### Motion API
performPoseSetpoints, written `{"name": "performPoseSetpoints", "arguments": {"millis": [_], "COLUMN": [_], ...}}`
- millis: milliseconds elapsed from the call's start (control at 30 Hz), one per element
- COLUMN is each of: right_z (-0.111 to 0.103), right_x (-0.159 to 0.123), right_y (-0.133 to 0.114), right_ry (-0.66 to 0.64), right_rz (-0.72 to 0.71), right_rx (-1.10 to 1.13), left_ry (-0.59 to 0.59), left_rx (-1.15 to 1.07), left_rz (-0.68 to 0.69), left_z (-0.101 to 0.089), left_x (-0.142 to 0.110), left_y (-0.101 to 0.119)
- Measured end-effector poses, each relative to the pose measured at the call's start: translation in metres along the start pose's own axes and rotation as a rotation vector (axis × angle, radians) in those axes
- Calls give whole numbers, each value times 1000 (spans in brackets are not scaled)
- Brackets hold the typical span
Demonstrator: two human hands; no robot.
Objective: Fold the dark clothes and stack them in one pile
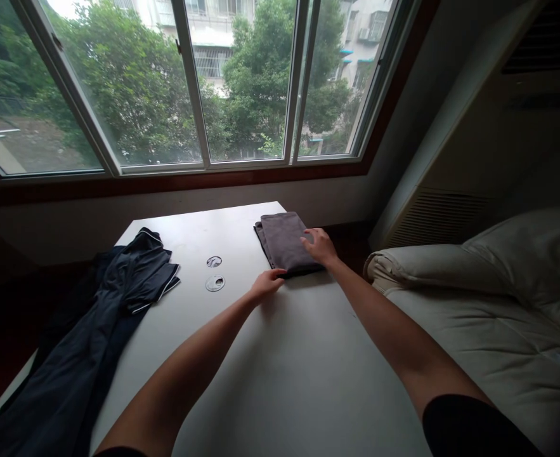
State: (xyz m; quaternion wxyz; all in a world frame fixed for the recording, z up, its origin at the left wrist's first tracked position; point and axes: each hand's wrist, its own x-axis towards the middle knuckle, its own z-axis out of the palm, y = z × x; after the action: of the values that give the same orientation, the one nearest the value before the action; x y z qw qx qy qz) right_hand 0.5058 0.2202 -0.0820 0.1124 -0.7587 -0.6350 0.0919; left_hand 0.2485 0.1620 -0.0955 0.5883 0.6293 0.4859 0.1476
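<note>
A stack of folded grey and black clothes (286, 241) lies at the far right corner of the white table. My left hand (266, 285) is at the stack's near left corner, its fingers closed on the edge; the fingertips are partly hidden. My right hand (321, 246) rests over the right side of the stack with its fingers apart, bent and touching the grey cloth. Dark blue garments with white trim (137, 273) lie loosely along the left side of the table, draped over its edge.
Two round cable-hole covers (215, 283) are set in the white table (308, 355). A cream padded sofa (474, 311) stands to the right. Beyond the table are a wall and a wide sliding window (246, 82). A white vented unit (451, 165) leans into view at right.
</note>
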Motion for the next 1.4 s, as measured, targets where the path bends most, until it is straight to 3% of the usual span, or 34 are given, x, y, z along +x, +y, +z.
{"name": "performPoseSetpoints", "arguments": {"millis": [133,233,367,500,600,700,833,1000,1100,1167,1267,1300,1400], "right_z": [37,60,63,57,62,74,81,76,72,69,63,61,53], "right_x": [-24,-42,-39,-28,-35,-49,-62,-66,-68,-69,-70,-72,-78], "right_y": [-31,-34,-27,-32,-45,-57,-62,-60,-61,-62,-67,-71,-85], "right_ry": [-174,-280,-304,-272,-167,-172,-133,-85,-62,-28,18,17,-68], "right_rz": [3,23,17,16,-51,-119,-115,-139,-152,-167,-232,-265,-363], "right_rx": [-93,-182,-207,-253,-269,-279,-278,-203,-159,-125,-38,6,165], "left_ry": [-68,-9,233,599,759,750,681,695,698,678,532,430,-95], "left_rx": [63,198,431,795,973,1029,1007,949,919,863,622,522,312], "left_rz": [66,104,64,-114,-284,-427,-536,-503,-437,-337,-68,41,384], "left_z": [-31,-75,-154,-223,-253,-267,-276,-288,-282,-263,-207,-184,-128], "left_x": [-32,-60,-102,-155,-189,-208,-213,-203,-185,-172,-171,-176,-200], "left_y": [-15,-43,-92,-132,-152,-161,-156,-132,-107,-78,-17,4,51]}}
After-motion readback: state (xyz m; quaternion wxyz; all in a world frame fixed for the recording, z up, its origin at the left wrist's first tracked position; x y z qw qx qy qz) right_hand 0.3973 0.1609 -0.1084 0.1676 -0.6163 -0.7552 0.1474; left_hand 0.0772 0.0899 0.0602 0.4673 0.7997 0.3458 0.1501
